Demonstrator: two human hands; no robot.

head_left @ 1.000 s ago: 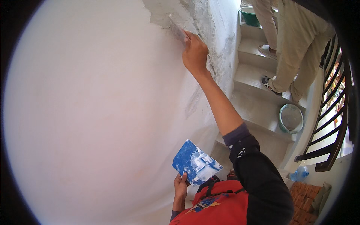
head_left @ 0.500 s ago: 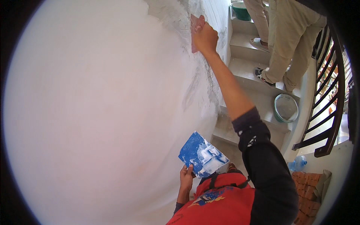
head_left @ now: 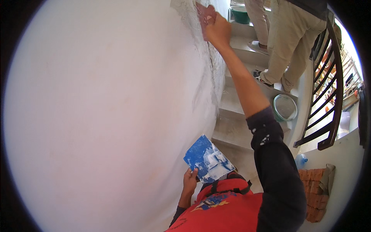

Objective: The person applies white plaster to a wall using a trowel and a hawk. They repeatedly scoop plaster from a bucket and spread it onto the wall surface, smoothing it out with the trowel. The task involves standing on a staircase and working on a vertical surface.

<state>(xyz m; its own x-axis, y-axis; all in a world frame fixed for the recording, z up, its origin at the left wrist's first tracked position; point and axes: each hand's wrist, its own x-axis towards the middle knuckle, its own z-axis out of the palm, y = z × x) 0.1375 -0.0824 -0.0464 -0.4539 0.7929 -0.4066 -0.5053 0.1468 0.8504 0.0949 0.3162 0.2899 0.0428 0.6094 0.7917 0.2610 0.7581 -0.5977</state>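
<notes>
My right hand (head_left: 219, 31) is stretched far up, its fingers wrapped round a reddish-brown plastering trowel (head_left: 201, 18). The trowel's blade lies along the wall (head_left: 108, 108), at a patch of rough grey plaster (head_left: 184, 11) beside the stairs. Low in front of my body, my left hand (head_left: 188, 181) pinches the lower left edge of a blue plasterer's board (head_left: 197, 154). White plaster (head_left: 216, 162) is smeared over the board's right part. The fingers under the board are hidden.
White steps (head_left: 232, 127) climb away on the right. A green basin (head_left: 285, 108) of grey mix sits on one, another green basin (head_left: 240, 15) higher up. A person's khaki-trousered legs (head_left: 291, 42) stand there. Beyond are a dark railing (head_left: 330, 116), stacked bricks (head_left: 312, 189) and a blue bottle (head_left: 300, 161).
My right hand and the trowel have moved slightly up and to the right along the wall. The view has shifted a little; the board stays in my left hand.
</notes>
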